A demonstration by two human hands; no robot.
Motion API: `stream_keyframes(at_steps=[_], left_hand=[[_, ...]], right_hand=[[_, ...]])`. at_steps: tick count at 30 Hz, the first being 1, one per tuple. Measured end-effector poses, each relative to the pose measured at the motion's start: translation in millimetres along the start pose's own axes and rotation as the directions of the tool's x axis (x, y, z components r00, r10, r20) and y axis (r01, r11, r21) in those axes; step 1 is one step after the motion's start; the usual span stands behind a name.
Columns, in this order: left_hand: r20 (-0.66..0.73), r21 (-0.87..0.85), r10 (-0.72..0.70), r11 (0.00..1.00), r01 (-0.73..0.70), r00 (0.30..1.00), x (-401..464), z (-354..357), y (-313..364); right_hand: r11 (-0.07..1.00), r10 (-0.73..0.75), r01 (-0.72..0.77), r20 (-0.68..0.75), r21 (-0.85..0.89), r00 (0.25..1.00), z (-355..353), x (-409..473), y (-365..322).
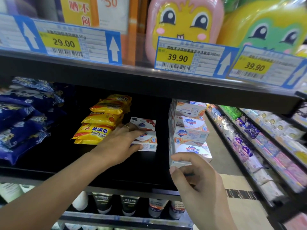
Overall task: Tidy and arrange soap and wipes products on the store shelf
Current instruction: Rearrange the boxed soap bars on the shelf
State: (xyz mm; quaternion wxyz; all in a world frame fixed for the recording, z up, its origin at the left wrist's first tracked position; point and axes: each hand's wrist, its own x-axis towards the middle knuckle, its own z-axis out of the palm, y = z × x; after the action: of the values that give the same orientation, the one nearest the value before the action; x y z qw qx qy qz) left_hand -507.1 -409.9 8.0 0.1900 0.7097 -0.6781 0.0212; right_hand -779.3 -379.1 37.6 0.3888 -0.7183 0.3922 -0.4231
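Head view: left hand (121, 143) gripped short soap stack (146, 138) mid-shelf (49, 165), beside yellow soaps (99, 125). Right hand (197, 185) pinched bottom box of tall stack (189, 130) at shelf's right end. Step looked like straightening stacks; next probably squaring them flush, steadying the tall one.

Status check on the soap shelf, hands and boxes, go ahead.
Left hand grips small stack of white Safeguard soap boxes. Right hand pinches bottom box of tall Safeguard stack. Yellow sulfur soap packets close beside left stack.
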Motion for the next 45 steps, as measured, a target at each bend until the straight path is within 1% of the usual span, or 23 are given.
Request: stream_keyframes(at_steps=[3, 5, 10, 15, 17, 19, 22, 24, 25, 26, 28, 29, 30, 31, 34, 36, 39, 43, 45], left_hand=[[-0.098, 0.074, 0.045, 0.997, -0.038, 0.994, -3.1, 2.4, 2.7], [-0.129, 0.102, 0.055, 0.994, -0.042, 0.990, -3.3, 3.4, 4.9], [-0.151, 0.137, 0.044, 0.990, -0.023, 0.988, -1.4, 3.8, 11.7], [-0.159, 0.140, 0.027, 0.990, -0.005, 0.987, -7.1, 0.9, 18.1], [-0.160, 0.108, 0.024, 0.994, -0.006, 0.987, -14.2, -2.6, 21.0], [-0.168, 0.050, 0.011, 0.999, -0.002, 0.986, -24.5, -7.0, 24.3], [-0.192, -0.025, 0.001, 1.000, -0.006, 0.981, -49.4, -9.7, 28.5], [-0.201, -0.086, -0.026, 0.996, 0.009, 0.979, -70.6, -8.8, 30.5], [-0.196, -0.110, -0.040, 0.994, 0.019, 0.980, -79.8, -7.3, 31.5], [-0.193, -0.129, -0.052, 0.991, 0.027, 0.980, -87.8, -5.3, 31.7], [-0.191, -0.162, -0.077, 0.986, 0.046, 0.979, -99.8, 0.5, 31.4], [-0.192, -0.180, -0.095, 0.982, 0.060, 0.977, -104.5, 3.5, 31.4], [-0.191, -0.187, -0.110, 0.980, 0.074, 0.975, -108.1, 6.6, 31.8], [-0.191, -0.171, -0.114, 0.982, 0.081, 0.975, -111.0, 9.4, 32.1], [-0.203, -0.105, -0.089, 0.992, 0.068, 0.975, -115.9, 12.8, 34.8], [-0.204, -0.108, -0.099, 0.991, 0.078, 0.974, -115.9, 12.3, 35.8], [-0.180, -0.133, -0.123, 0.986, 0.100, 0.976, -116.6, 11.9, 35.6], [-0.144, -0.204, -0.175, 0.968, 0.144, 0.974, -113.7, 8.8, 34.7], [-0.132, -0.307, -0.209, 0.938, 0.160, 0.969, -111.1, 4.3, 36.2]], right_hand=[[1.000, 0.003, -0.003, -0.004, 0.009, 1.000, 0.8, 1.2, 0.2], [1.000, 0.002, -0.002, -0.003, 0.006, 1.000, 1.6, 1.7, 0.6], [1.000, 0.009, -0.009, 0.014, -0.013, 1.000, 5.6, 0.3, 3.7], [0.999, -0.014, 0.014, -0.005, -0.031, 1.000, 6.5, -2.1, 7.6], [0.998, -0.041, 0.039, -0.041, -0.047, 0.998, 4.6, -2.3, 10.3], [0.990, -0.102, 0.090, -0.116, -0.104, 0.988, 1.1, -1.0, 12.3], [0.955, -0.230, 0.165, -0.267, -0.245, 0.936, -7.6, 3.1, 15.3], [0.931, -0.277, 0.165, -0.336, -0.325, 0.900, -15.0, 6.2, 19.0], [0.923, -0.274, 0.147, -0.338, -0.357, 0.901, -19.4, 7.9, 22.3], [0.916, -0.250, 0.123, -0.304, -0.381, 0.919, -23.4, 10.5, 25.8], [0.902, -0.156, 0.071, -0.168, -0.426, 0.973, -26.7, 15.8, 31.1], [0.897, -0.113, 0.057, -0.102, -0.439, 0.988, -26.6, 18.0, 33.1], [0.894, -0.095, 0.059, -0.059, -0.443, 0.994, -26.5, 19.4, 35.9], [0.893, -0.105, 0.074, -0.047, -0.445, 0.993, -25.9, 20.5, 39.4], [0.874, -0.184, 0.102, -0.130, -0.475, 0.974, -24.3, 24.0, 49.9], [0.858, -0.219, 0.104, -0.175, -0.503, 0.960, -24.1, 27.1, 54.2], [0.835, -0.268, 0.132, -0.186, -0.535, 0.945, -24.9, 29.2, 56.5], [0.821, -0.366, 0.210, -0.206, -0.530, 0.908, -27.0, 23.9, 62.7], [0.813, -0.410, 0.260, -0.194, -0.521, 0.891, -24.8, 19.7, 64.1]])
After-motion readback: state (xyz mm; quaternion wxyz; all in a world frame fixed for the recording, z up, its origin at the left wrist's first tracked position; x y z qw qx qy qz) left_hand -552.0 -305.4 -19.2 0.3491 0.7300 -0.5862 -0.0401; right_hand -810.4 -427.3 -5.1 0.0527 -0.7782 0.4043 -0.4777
